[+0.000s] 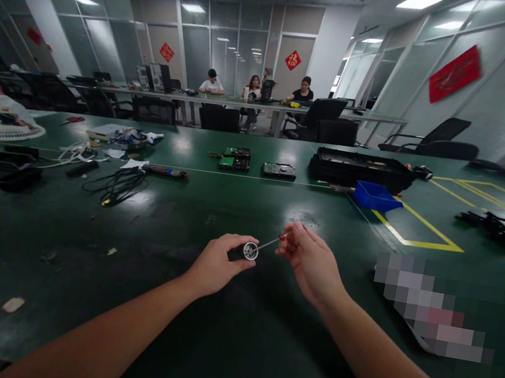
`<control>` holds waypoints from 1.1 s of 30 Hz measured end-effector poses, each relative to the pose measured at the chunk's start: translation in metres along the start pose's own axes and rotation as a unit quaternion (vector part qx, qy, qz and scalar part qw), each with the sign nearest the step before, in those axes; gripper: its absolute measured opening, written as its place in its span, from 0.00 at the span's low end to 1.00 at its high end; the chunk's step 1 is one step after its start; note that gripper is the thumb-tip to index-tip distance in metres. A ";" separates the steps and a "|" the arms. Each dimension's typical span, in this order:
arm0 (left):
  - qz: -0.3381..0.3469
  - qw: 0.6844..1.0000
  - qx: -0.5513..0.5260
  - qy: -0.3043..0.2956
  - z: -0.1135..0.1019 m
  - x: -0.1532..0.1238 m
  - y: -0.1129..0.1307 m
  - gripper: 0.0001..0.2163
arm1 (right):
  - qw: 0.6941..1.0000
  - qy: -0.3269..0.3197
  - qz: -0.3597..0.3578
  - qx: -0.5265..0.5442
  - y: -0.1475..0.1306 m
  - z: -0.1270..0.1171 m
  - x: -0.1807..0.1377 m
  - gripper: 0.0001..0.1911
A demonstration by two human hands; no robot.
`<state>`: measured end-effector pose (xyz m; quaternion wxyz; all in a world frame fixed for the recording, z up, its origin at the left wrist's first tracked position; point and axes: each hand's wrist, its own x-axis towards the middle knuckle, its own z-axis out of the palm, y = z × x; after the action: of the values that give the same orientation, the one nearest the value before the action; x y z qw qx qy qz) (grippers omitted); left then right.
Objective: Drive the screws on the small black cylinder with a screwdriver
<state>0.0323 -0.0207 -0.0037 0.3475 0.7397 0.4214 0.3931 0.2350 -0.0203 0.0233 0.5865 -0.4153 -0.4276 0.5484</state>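
My left hand (218, 262) is closed around a small black cylinder (236, 252). The cylinder's open end, with a silver rim and metal parts inside, faces me. From the right, my right hand (306, 257) pinches a thin metal rod (268, 243), which slants down to the left. Its tip reaches the cylinder's open end; how deep it goes I cannot tell. The fingers hide the rod's other end, so its kind does not show. Both hands are over the green table (150, 327).
Hard drives (279, 170) and green circuit boards (234, 161) lie farther back. Beyond my right hand are a blue bin (375, 197) and a long black housing (360, 170). Coiled black cable (121, 185) lies left; a blurred flat object (426, 311) lies right. Several people sit across the room.
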 end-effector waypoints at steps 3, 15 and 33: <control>-0.010 1.000 0.003 0.009 -0.001 0.000 0.000 0.19 | 0.995 0.025 -0.071 -0.073 -0.001 0.000 -0.002 0.16; -0.013 1.000 0.021 0.012 -0.001 0.001 -0.002 0.18 | 0.933 0.015 -0.206 -0.294 -0.011 0.000 -0.012 0.14; -0.010 0.999 0.034 0.015 -0.001 0.002 -0.004 0.18 | 0.918 -0.032 -0.248 -0.309 -0.009 -0.004 -0.015 0.18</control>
<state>0.0305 -0.0168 -0.0054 0.3192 0.7410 0.4469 0.3863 0.2406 -0.0355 0.0304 0.5325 -0.4386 -0.6834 0.2388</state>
